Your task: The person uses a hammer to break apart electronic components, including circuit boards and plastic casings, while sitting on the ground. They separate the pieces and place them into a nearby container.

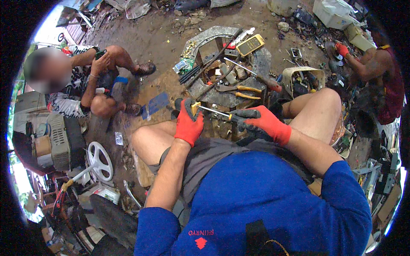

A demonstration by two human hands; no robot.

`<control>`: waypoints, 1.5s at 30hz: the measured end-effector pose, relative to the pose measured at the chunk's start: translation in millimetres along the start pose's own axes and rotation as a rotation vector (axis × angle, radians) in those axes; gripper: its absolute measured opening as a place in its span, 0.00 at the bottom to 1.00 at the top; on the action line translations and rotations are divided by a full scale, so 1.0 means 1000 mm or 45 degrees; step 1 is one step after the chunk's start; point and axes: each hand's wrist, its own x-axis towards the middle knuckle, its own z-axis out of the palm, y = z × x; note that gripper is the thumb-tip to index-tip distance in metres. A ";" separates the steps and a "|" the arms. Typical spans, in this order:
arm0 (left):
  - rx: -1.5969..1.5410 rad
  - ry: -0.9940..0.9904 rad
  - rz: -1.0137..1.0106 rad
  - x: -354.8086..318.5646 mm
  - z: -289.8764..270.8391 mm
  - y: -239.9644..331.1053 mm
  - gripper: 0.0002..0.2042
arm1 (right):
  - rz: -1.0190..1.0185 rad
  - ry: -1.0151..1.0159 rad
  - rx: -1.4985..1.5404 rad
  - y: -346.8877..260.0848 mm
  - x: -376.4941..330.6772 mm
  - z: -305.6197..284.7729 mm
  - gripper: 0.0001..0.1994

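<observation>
In an orange-red glove with dark fingers, my right hand (264,123) is closed round the handle of a screwdriver (215,112), its thin metal shaft pointing left. The shaft's tip meets a small yellow piece (195,108) pinched in my left hand (189,123), which wears a matching glove. What that piece belongs to is mostly hidden by the fingers. Just beyond my hands, pliers with yellow handles (245,88) lie on a round grey stand (205,37). A second, longer screwdriver with a reddish-brown handle (270,82) rests there too, near a yellow multimeter (250,45).
A cream tub (304,69) of scrap parts stands right of the round stand. One person (99,81) sits at left holding a small dark device; another (376,70) works at right wearing a red glove. A white wheel (100,161) lies among scrap at lower left.
</observation>
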 end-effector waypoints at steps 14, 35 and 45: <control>0.125 -0.120 -0.054 0.000 0.004 -0.003 0.29 | 0.244 0.219 -0.261 -0.020 -0.007 0.013 0.22; 0.090 -0.057 -0.141 0.011 0.009 0.004 0.30 | -0.388 -0.283 -0.364 0.019 0.013 -0.026 0.23; 0.179 -0.315 -0.278 0.004 0.008 0.014 0.31 | 0.072 0.104 -0.787 -0.004 -0.014 0.018 0.25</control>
